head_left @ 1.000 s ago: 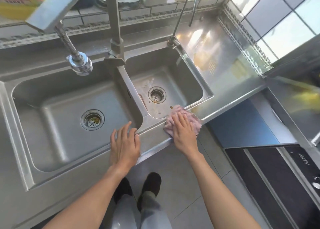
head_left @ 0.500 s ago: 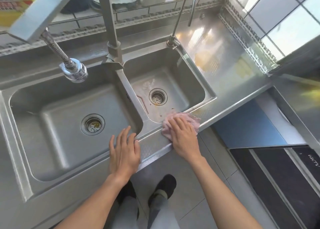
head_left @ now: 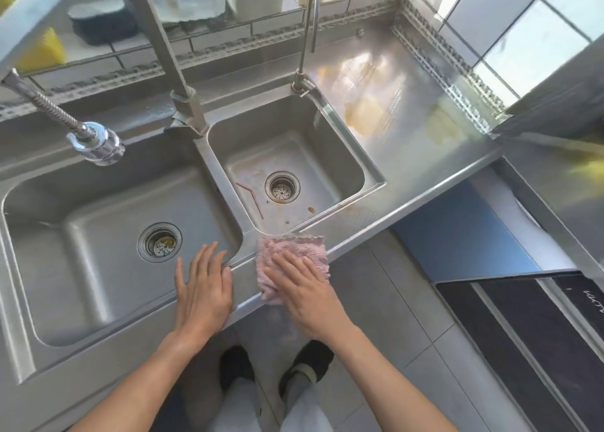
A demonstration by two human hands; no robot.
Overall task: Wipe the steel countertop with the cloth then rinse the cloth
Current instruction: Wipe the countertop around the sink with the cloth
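Two feet in dark shoes [head_left: 277,371] stand on the grey floor at 6 o'clock, nearest to me. Above them I see both forearms reaching up to the front rim of the steel countertop [head_left: 405,127]. My left hand [head_left: 204,287] lies flat on that rim with fingers straight and slightly spread, holding nothing, its fingertips at the edge of the large basin [head_left: 98,251]. Just beside it, toward 3 o'clock, my right hand [head_left: 304,289] presses flat with straight fingers on the pink cloth [head_left: 292,255], which lies on the rim in front of the small basin [head_left: 294,157] and hangs slightly over the counter's front edge. Farther off, a thin red strip [head_left: 251,196] lies beside the small basin's drain. At 10 o'clock hangs the sprayer head [head_left: 96,142]; at 12 o'clock rises a thin curved tap [head_left: 309,29]. At 1 o'clock the counter shines with yellowish reflections.
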